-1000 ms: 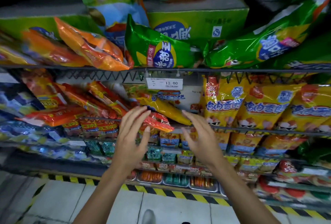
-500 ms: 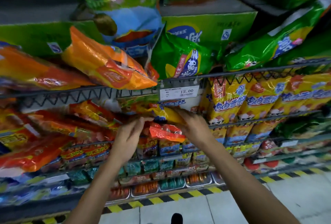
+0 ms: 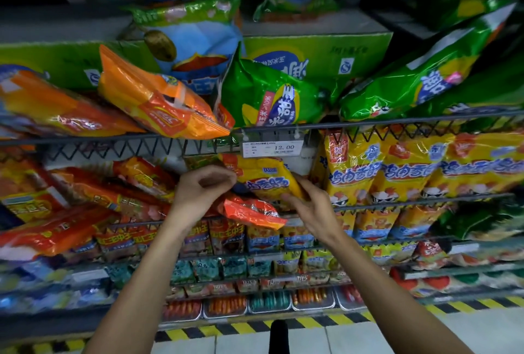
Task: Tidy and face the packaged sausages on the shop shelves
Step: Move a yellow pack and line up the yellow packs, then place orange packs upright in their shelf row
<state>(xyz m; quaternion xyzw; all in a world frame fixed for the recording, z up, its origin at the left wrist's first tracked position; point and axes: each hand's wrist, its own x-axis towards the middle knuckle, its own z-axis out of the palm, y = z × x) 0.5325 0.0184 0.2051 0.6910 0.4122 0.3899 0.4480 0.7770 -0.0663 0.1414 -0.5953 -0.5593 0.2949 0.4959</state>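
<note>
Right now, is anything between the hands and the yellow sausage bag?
No. Both hands already hold the yellow sausage bag: the left hand grips its left end, the right hand its lower right edge. An orange pack lies just beneath.

Dim overall, black top edge, foil glare, blurred left side, wide-angle bowing

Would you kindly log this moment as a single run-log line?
step: facing sausages | left hand: grips yellow sausage pack | right hand: grips same pack | place: under price tag | orange-red pack: loose below
</note>
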